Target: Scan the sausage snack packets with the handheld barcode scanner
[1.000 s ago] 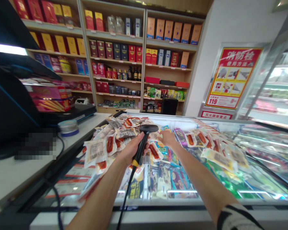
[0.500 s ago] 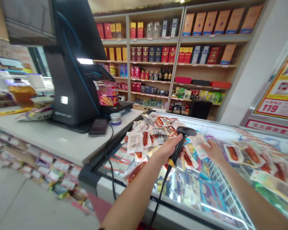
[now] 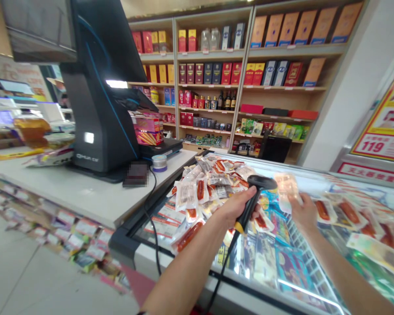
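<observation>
My left hand (image 3: 239, 205) is wrapped round the handle of a black barcode scanner (image 3: 249, 205), whose head points toward the right. To the right, my right hand (image 3: 302, 214) pinches the lower edge of a clear sachet (image 3: 286, 190) with a pale label, held upright just past the scanner head. A pile of vacuum-packed sausages (image 3: 202, 190) lies on the freezer's glass top (image 3: 246, 267), left of and behind the scanner. More packed sausages (image 3: 350, 213) sit in a row to the right of my right hand.
The scanner's black cable (image 3: 220, 280) drops over the freezer's front edge. At left, a counter (image 3: 95, 201) carries a black checkout terminal (image 3: 101, 109) and a round tin (image 3: 159, 163). Shelves of boxed bottles (image 3: 213, 74) stand behind. Through the glass, frozen packs (image 3: 292, 267) show.
My right hand has moved right with the sachet, which now stands more upright and apart from the scanner head. My left hand and the scanner have shifted slightly right.
</observation>
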Available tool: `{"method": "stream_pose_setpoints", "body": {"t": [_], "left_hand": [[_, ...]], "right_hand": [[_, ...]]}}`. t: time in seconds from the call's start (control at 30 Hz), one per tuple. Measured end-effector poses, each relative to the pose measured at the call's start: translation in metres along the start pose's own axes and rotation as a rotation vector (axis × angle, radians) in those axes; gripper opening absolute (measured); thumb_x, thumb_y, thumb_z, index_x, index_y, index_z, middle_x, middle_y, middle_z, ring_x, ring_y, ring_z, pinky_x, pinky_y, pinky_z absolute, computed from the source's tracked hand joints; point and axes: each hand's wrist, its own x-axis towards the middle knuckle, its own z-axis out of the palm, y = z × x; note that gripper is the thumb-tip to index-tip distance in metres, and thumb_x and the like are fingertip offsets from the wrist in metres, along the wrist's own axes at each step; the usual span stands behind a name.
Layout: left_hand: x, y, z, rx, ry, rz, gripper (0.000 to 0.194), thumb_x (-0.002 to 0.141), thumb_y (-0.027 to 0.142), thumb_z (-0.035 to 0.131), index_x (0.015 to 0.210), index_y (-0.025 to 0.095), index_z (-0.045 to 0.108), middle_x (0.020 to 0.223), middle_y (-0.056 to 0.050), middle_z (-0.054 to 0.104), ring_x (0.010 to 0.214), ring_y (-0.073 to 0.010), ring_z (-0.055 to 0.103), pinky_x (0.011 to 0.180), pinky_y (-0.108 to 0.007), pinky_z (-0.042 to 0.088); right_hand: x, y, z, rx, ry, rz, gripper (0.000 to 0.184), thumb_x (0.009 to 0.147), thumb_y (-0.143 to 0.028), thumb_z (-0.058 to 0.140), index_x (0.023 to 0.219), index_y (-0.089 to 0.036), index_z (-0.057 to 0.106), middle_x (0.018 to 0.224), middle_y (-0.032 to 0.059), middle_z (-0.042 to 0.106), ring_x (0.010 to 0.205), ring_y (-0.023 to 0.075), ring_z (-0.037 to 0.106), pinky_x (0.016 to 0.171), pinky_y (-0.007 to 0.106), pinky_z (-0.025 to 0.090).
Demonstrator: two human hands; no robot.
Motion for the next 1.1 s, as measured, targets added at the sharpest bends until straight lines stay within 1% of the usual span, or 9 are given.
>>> {"method": "stream_pose_setpoints", "body": {"t": [0.1,0.2,0.33,0.5,0.63,0.73,0.87,1.1], "left_hand": [[-0.001,0.002,0.002,-0.011,0.013,0.003,0.042,0.069,0.051,0.045,0.082,0.012,0.052,0.053,0.000,0.051,0.039,-0.0066,0.046,0.037,-0.017,0.033],[-0.001,0.005,0.003,-0.023,0.065,-0.026,0.040,0.069,0.051,0.045,0.079,0.012,0.052,0.053,0.000,0.051,0.039,-0.0062,0.046,0.036,-0.016,0.032],[-0.001,0.009,0.004,-0.028,0.042,-0.053,0.034,0.072,0.046,0.045,0.079,0.013,0.051,0.054,0.000,0.052,0.040,-0.0058,0.046,0.037,-0.016,0.033],[-0.003,0.012,0.007,-0.083,0.048,-0.062,0.035,0.074,0.046,0.041,0.079,0.013,0.050,0.052,0.000,0.051,0.039,-0.0061,0.044,0.035,-0.017,0.033],[-0.003,0.013,0.006,-0.149,-0.007,-0.031,0.034,0.076,0.044,0.040,0.084,0.013,0.051,0.053,0.000,0.050,0.040,-0.0060,0.044,0.036,-0.017,0.033],[-0.002,0.011,0.005,-0.146,-0.034,-0.033,0.034,0.075,0.044,0.040,0.084,0.013,0.051,0.055,0.000,0.050,0.041,-0.0059,0.044,0.037,-0.017,0.034],[-0.001,0.011,0.004,-0.163,-0.059,-0.040,0.035,0.075,0.045,0.041,0.082,0.013,0.051,0.056,0.000,0.049,0.041,-0.0056,0.044,0.037,-0.017,0.035],[-0.004,0.013,0.007,-0.153,-0.079,-0.048,0.036,0.075,0.046,0.040,0.085,0.013,0.051,0.056,0.000,0.049,0.041,-0.0059,0.043,0.037,-0.017,0.035]], "right_hand": [[0.000,0.004,0.001,0.023,0.023,0.012,0.030,0.065,-0.044,0.046,0.066,-0.015,0.051,0.057,-0.0002,0.049,0.054,0.0125,0.042,0.050,0.024,0.030],[0.001,0.006,0.003,0.084,0.025,0.017,0.030,0.065,-0.046,0.046,0.064,-0.016,0.048,0.055,-0.0017,0.047,0.054,0.0118,0.041,0.051,0.024,0.030],[0.003,0.005,0.005,0.169,0.018,0.031,0.028,0.066,-0.044,0.045,0.066,-0.016,0.047,0.056,-0.0029,0.047,0.054,0.0112,0.041,0.051,0.022,0.031],[0.000,-0.004,0.003,0.167,0.033,-0.001,0.024,0.067,-0.040,0.043,0.065,-0.017,0.047,0.056,-0.0034,0.045,0.053,0.0106,0.040,0.050,0.022,0.030],[-0.004,-0.009,0.003,0.145,0.009,-0.066,0.021,0.069,-0.037,0.043,0.063,-0.017,0.046,0.055,-0.0033,0.045,0.054,0.0108,0.039,0.052,0.022,0.029],[-0.006,-0.008,0.005,0.129,0.011,-0.095,0.020,0.069,-0.035,0.042,0.062,-0.017,0.045,0.054,-0.0041,0.042,0.053,0.0099,0.038,0.051,0.022,0.028],[-0.006,-0.008,0.006,0.132,0.009,-0.091,0.019,0.070,-0.034,0.042,0.061,-0.017,0.044,0.053,-0.0050,0.040,0.052,0.0092,0.037,0.050,0.021,0.027],[-0.005,-0.001,0.009,0.135,-0.005,-0.076,0.018,0.070,-0.034,0.041,0.064,-0.017,0.045,0.055,-0.0045,0.042,0.053,0.0095,0.038,0.051,0.021,0.028]]}}
